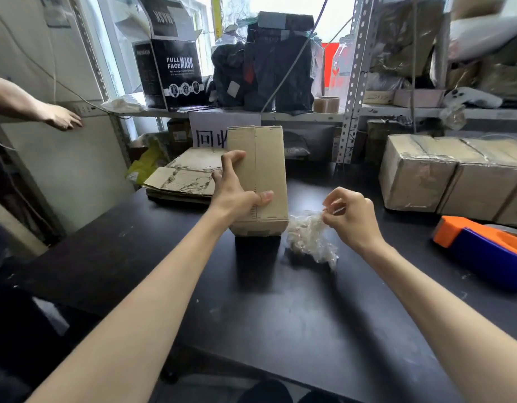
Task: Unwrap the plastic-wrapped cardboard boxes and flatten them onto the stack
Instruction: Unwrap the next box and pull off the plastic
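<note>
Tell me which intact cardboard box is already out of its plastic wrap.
The upright box held by the left hand at centre: its cardboard is bare. The row of boxes at the right edge is still covered in clear film.

One wide-angle camera, worn on the head, looked forward and down over the dark table (135,257) toward the shelves (309,115). It sat close, the left hand (236,196) and right hand (351,219) mid-frame.
</note>
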The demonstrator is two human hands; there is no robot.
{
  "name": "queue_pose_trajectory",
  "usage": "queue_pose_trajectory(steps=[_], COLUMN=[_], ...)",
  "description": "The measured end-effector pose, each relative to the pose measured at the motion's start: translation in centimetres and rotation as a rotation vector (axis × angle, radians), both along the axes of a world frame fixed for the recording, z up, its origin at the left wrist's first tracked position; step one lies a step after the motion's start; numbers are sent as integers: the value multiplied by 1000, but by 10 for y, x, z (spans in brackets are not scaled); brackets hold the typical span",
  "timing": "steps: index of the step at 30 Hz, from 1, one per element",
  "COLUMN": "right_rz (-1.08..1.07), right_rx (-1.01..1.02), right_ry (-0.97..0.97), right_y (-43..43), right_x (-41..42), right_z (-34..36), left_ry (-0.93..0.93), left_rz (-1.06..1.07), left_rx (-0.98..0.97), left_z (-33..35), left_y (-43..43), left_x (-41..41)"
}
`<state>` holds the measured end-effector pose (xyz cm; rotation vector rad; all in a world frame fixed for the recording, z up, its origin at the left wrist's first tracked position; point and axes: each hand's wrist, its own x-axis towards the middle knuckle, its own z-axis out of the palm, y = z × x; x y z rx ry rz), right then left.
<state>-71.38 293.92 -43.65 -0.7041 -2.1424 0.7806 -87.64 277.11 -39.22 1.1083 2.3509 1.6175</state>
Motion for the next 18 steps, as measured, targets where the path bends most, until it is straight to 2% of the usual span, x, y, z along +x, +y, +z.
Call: queue_pose_trajectory(steps=[3, 7, 11, 14, 18], right_rz=[-64, -139, -23, 141, 202], right_rx=[109, 417, 692, 650, 531], right_ry=[-62, -198, -167, -218, -238], right_y=[10, 1, -18, -28, -22], right_x=[10, 14, 14, 17, 23], right_z=[0, -1, -6, -9, -3], left_ry=[-13, -4, 13, 31, 21], left_rz=[-26, 16, 54, 54, 54], left_rx=[1, -39, -45, -53, -51], left_z=[0, 0, -5, -6, -6], left_y=[-3, 3, 5, 6, 7], left_x=[-3, 0, 0, 0, 1])
